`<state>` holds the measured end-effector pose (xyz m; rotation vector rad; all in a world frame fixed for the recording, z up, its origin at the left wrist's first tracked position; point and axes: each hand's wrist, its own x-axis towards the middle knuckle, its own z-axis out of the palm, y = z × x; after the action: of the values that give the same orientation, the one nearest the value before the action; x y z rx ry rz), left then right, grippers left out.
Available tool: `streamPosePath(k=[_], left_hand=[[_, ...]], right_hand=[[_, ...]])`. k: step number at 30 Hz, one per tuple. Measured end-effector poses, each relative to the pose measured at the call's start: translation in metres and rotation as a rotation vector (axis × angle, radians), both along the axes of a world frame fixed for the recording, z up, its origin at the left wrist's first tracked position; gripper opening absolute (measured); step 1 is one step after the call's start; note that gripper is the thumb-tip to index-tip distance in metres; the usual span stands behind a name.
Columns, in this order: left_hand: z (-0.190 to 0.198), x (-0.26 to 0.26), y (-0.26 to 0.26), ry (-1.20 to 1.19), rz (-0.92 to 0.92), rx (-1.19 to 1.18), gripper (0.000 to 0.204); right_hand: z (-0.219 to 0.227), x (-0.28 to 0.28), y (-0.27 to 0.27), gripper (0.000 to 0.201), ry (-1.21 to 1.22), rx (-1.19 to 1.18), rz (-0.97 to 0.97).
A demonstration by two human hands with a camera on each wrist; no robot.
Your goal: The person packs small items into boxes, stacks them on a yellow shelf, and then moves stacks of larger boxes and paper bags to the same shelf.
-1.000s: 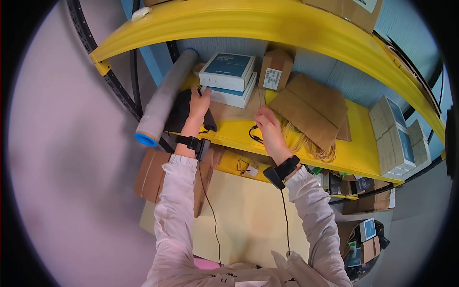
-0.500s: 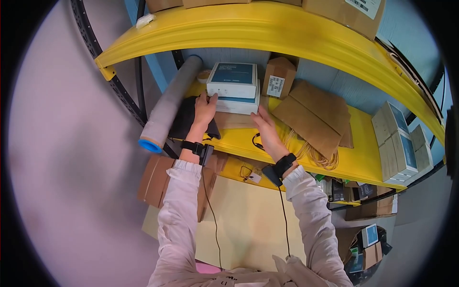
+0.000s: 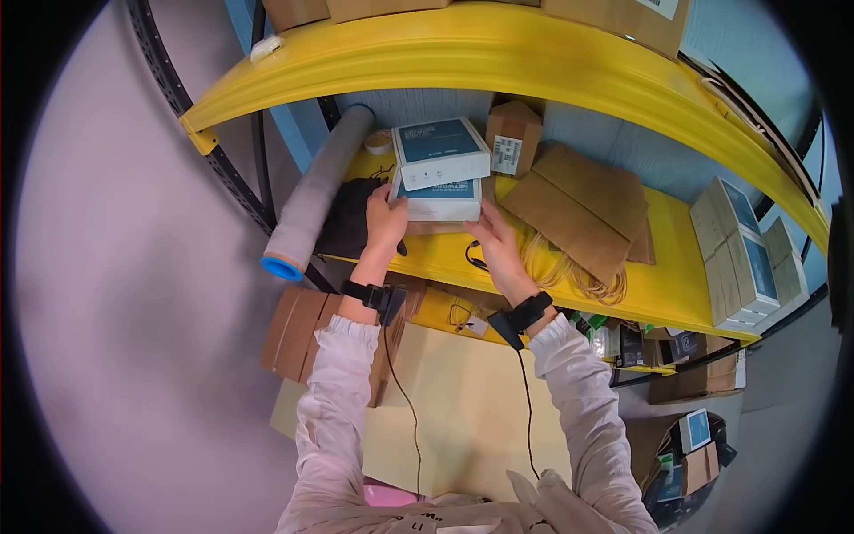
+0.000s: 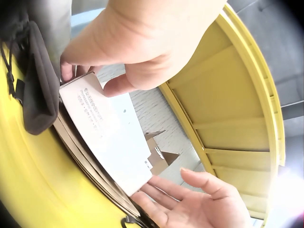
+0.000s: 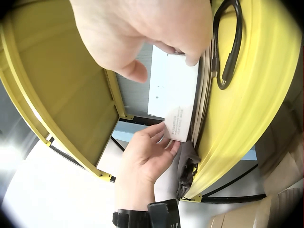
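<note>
Two white boxes with blue tops are stacked on the yellow shelf. The lower box (image 3: pixel 440 210) juts forward from beneath the upper box (image 3: pixel 442 158), which sits slightly skewed on it. My left hand (image 3: pixel 386 222) grips the lower box's left end, thumb on one side and fingers round the other. At the opposite end, my right hand (image 3: pixel 500 254) touches the corner with extended fingers, its thumb held apart from the box, as the left wrist view shows. Flat brown cardboard (image 4: pixel 88 161) lies under the stack. Beside my left hand is a dark cloth pouch (image 4: pixel 42 85).
A wrapped film roll (image 3: pixel 316 196) leans along the left. Brown paper bags (image 3: pixel 583 209) and a cardboard carton (image 3: pixel 513 133) lie to the right, with a black cable (image 5: pixel 225 47) near my right hand. The upper yellow shelf (image 3: pixel 427 62) overhangs the stack.
My right hand has moved left to the lower box's right corner. My left hand has taken hold of its left end. The lower box has come forward relative to the upper one.
</note>
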<state>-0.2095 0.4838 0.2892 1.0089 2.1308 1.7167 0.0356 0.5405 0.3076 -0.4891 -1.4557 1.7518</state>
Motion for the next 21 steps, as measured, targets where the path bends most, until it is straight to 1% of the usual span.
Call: streamPosePath(k=[2,3,5,7,10,12,14,16,18,20,21], left_hand=[[-0.009,0.005,-0.005,-0.035,0.004,0.032,0.049],[-0.001,0.014,-0.011,-0.032,0.004,0.032,0.049],[0.014,0.035,-0.025,-0.129,0.028,0.058,0.045],[0.025,0.048,-0.039,-0.163,0.017,0.09,0.044],[0.031,0.069,-0.057,-0.216,0.007,0.131,0.044],[0.032,0.079,-0.07,-0.231,0.011,0.141,0.045],[0.037,0.089,-0.082,-0.333,0.013,0.224,0.045],[0.042,0.102,-0.093,-0.319,0.021,0.251,0.046],[0.043,0.116,-0.105,-0.308,0.03,0.273,0.046],[0.043,0.131,-0.115,-0.351,0.009,0.349,0.049],[0.043,0.139,-0.12,-0.355,-0.002,0.346,0.049]], right_hand=[[-0.001,0.006,-0.002,0.067,0.008,-0.008,-0.004],[-0.001,0.009,-0.005,0.066,0.012,-0.016,-0.007],[-0.001,0.016,-0.012,0.065,0.013,0.001,0.002],[0.001,0.024,-0.022,0.064,0.014,0.019,0.009],[0.004,0.04,-0.038,0.066,-0.029,-0.001,-0.022],[0.006,0.049,-0.048,0.07,0.0,0.059,-0.024],[0.002,0.054,-0.059,0.071,0.024,0.045,-0.022],[0.001,0.063,-0.066,0.072,0.045,0.032,-0.019],[0.01,0.078,-0.078,0.073,0.054,0.02,0.017],[0.015,0.095,-0.088,0.074,0.058,0.03,0.021],[0.016,0.105,-0.092,0.075,0.061,0.037,0.029]])
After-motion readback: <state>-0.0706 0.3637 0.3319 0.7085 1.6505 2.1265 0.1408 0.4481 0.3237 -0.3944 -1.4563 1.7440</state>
